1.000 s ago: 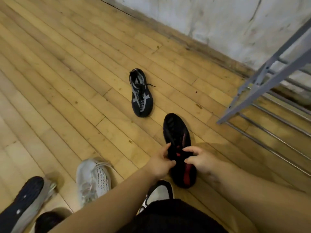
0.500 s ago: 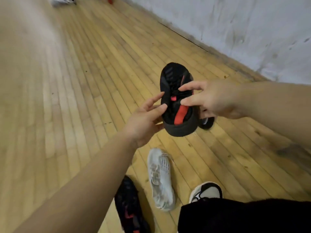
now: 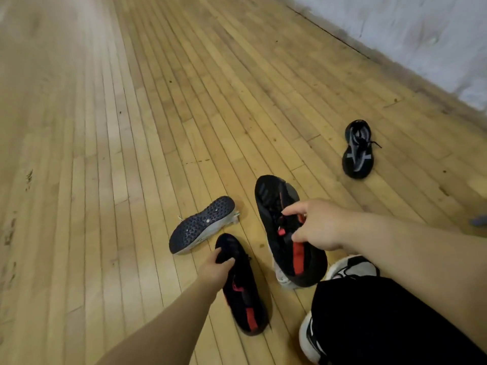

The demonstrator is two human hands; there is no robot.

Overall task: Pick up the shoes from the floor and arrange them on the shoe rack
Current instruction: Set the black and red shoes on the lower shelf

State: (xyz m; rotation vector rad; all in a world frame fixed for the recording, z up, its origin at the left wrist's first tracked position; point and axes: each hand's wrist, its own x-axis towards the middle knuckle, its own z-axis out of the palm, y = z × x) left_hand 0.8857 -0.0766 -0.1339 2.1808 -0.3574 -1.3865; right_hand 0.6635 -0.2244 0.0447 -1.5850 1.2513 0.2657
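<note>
My right hand [image 3: 316, 227] grips a black shoe with a red stripe [image 3: 279, 206] by its opening and holds it above the floor. Its twin, a second black and red shoe [image 3: 245, 299], lies on the wooden floor to the left, and my left hand [image 3: 216, 268] closes around its toe end. A grey shoe [image 3: 200, 227] lies tipped over just beyond, dark sole up. A black and grey laced shoe [image 3: 357, 151] stands alone farther right. The shoe rack is out of view.
A white shoe [image 3: 283, 279] peeks out from under the held shoe. My own black trouser leg [image 3: 382, 320] and white and black sneakers [image 3: 353, 267] fill the lower right. A pale wall [image 3: 421, 35] runs along the floor's far right edge. Bare planks stretch to the left.
The view has swung left and down. My right hand alone now holds the first black and red shoe, lower than before. My left hand let go of it and took hold of the second one.
</note>
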